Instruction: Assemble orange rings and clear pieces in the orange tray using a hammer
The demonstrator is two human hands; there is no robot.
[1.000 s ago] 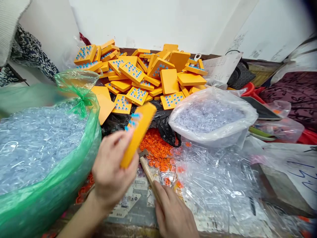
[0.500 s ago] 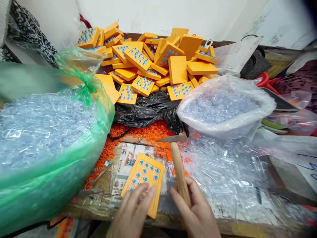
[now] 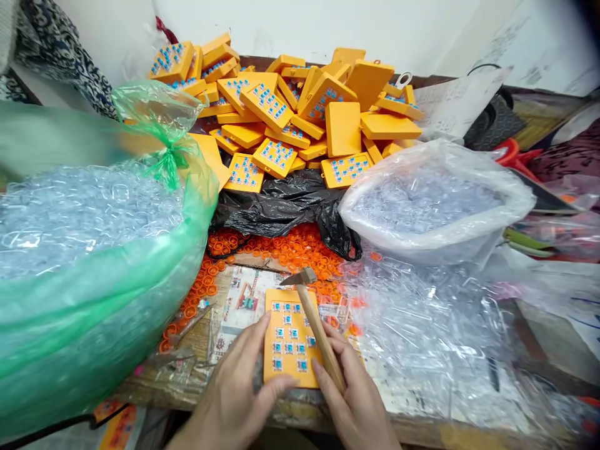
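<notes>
The left hand lies flat and open, fingers spread, bracing the left and near edges of an orange tray that rests flat on the table. The right hand is closed around the wooden handle of a small hammer, whose head sits over the tray's far edge. A heap of orange trays lies at 12 o'clock, a green bag at 9 o'clock.

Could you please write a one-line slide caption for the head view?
Left hand steadies an orange plate of blue pieces while the right hand holds a small hammer over it.
</notes>
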